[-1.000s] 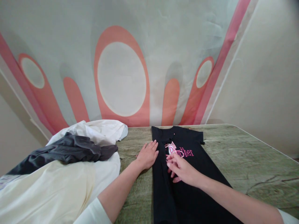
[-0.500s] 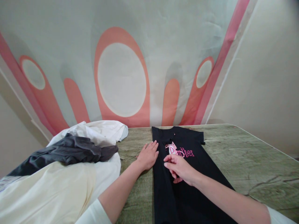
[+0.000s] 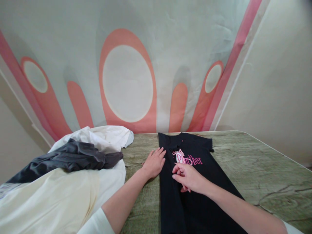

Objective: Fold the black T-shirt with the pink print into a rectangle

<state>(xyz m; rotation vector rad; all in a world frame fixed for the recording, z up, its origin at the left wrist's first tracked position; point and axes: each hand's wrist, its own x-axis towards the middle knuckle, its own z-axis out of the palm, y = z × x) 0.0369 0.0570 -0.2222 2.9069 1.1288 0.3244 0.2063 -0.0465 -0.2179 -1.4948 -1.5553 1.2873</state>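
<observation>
A black T-shirt (image 3: pixel 207 182) with pink lettering lies on the table, its collar end toward the wall. Its left side is folded inward over the front, and the fold covers part of the pink print (image 3: pixel 188 158). My left hand (image 3: pixel 154 162) rests flat at the folded left edge, fingers stretched out over the cloth. Over the middle of the shirt is my right hand (image 3: pixel 186 177), its fingers loosely bent and a gap between thumb and forefinger. Nothing shows in its grasp. Whether it touches the cloth I cannot tell.
To the left lies a heap of clothes: a dark grey garment (image 3: pixel 80 156) on top of white (image 3: pixel 107 136) and cream (image 3: pixel 56 198) ones. The wood-grain table (image 3: pixel 263 172) ends at a wall with a pink and grey printed sheet (image 3: pixel 156 19).
My right hand has shifted slightly right and down, toward me, with its fingers a little more bent. The left hand and the shirt look the same.
</observation>
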